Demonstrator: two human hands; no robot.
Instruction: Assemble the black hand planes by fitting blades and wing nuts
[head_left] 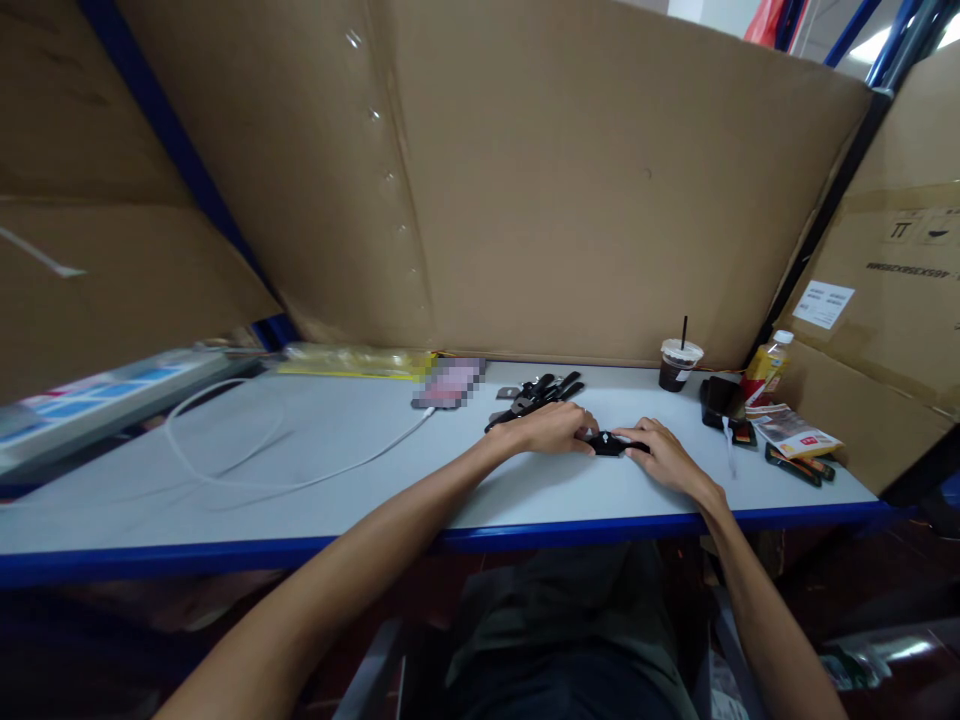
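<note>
Lamp (874, 45), upper right: overexposed. Desk (247, 520): moderately lit; cable (300, 486) casts soft shadow. Area below desk (420, 610): dim. Phone (450, 384): pixelated. Wide-angle distortion stretches frame edges.

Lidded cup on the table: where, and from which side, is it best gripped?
Probably around the cup, on its side wall below the lid, from the person's side: it stands upright, a straw rises from the lid, and cardboard stands behind.

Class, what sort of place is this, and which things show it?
Probably a workstation in a workshop or warehouse: a blue-edged table, cardboard walls behind and beside it, and a black part being handled near a pile of dark pieces.
</note>
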